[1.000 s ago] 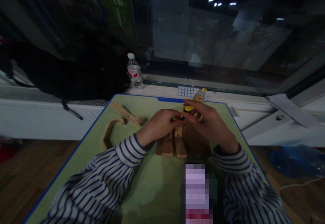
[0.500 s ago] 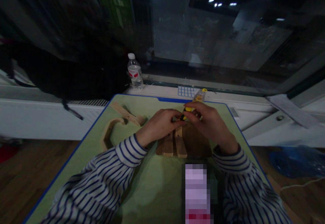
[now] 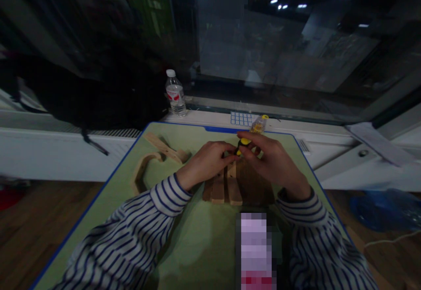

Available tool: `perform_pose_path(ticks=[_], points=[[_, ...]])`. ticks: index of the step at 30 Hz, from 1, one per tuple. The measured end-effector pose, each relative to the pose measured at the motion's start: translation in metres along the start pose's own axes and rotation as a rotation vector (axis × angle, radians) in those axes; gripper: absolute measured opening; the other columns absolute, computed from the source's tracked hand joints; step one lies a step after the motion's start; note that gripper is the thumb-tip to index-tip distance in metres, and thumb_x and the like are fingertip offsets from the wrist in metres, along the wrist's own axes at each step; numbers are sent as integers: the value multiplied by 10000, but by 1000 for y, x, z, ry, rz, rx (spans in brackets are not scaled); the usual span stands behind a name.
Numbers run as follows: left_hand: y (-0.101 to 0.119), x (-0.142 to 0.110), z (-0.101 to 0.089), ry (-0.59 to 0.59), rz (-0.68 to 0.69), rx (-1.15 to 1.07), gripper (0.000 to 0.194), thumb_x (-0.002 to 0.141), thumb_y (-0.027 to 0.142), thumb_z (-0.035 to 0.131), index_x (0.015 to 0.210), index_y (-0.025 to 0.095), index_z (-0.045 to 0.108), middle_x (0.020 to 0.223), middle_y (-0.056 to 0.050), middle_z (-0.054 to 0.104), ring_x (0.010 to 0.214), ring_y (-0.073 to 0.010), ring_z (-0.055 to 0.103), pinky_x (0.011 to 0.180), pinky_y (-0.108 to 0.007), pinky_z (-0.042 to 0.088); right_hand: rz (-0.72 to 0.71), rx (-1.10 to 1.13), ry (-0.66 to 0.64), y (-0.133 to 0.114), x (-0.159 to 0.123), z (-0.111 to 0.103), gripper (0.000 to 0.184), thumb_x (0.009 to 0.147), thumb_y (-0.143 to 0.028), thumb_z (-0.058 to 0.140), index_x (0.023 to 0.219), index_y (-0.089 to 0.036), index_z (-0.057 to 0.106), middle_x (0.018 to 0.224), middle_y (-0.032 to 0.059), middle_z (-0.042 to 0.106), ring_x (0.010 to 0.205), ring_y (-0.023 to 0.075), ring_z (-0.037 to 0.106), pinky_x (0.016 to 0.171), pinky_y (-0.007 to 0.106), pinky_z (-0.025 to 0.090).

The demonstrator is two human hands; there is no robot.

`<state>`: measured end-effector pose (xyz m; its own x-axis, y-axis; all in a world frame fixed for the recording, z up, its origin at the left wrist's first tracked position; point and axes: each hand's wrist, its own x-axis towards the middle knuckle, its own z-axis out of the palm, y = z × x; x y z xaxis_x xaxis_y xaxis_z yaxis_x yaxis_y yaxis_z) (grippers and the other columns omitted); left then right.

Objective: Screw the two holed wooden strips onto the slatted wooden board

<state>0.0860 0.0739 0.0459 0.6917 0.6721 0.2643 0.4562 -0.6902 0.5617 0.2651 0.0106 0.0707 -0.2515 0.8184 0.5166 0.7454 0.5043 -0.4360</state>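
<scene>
My right hand (image 3: 267,155) pinches the handle of a short yellow-and-black screwdriver (image 3: 244,142), held tilted over the wood. Close by its lower end, my left hand (image 3: 210,158) has thumb and fingers pressed together; what lies between them is hidden. Under both hands rests a brown wooden board (image 3: 255,185). Across its left part lie two lighter wooden strips, a left strip (image 3: 217,190) and a right strip (image 3: 234,190), their far ends covered by my fingers.
On the green table (image 3: 194,242), a curved wooden piece (image 3: 141,171) and a straight wooden piece (image 3: 162,146) lie left. A pixelated phone-like object (image 3: 255,246) is near the front. On the sill are a water bottle (image 3: 176,95) and a small clear bag (image 3: 258,125).
My right fingers shift a little around the screwdriver handle, and its visible yellow part turns slightly. My left hand stays nearly in place, and the wood lies still.
</scene>
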Motion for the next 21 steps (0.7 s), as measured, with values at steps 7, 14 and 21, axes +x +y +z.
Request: perform_pose_path(ticks=[7, 14, 21], points=[[4, -1, -3, -27, -22, -6, 214, 879, 315, 570, 976, 182, 706, 881, -44, 735, 776, -171, 660, 652, -233, 439, 4, -14, -12, 0, 0, 1, 324, 900, -234, 520, 1215, -190, 584, 1107, 91, 701, 884, 188, 680, 782, 359, 558], [-4, -1, -7, -46, -17, -134, 268, 876, 355, 559, 1028, 181, 695, 956, -40, 731, 839, -169, 654, 726, -239, 475, -18, -23, -22, 1, 0, 0, 324, 911, -242, 512, 1223, -191, 583, 1151, 91, 694, 988, 205, 672, 841, 377, 551], [-9, -2, -18, -35, -30, -249, 257, 887, 328, 536, 1022, 176, 693, 977, -33, 733, 871, -161, 665, 754, -229, 489, -55, -37, -90, 4, 9, -9, 315, 904, -256, 533, 1210, -215, 600, 1170, 77, 694, 1053, 213, 662, 900, 397, 541]])
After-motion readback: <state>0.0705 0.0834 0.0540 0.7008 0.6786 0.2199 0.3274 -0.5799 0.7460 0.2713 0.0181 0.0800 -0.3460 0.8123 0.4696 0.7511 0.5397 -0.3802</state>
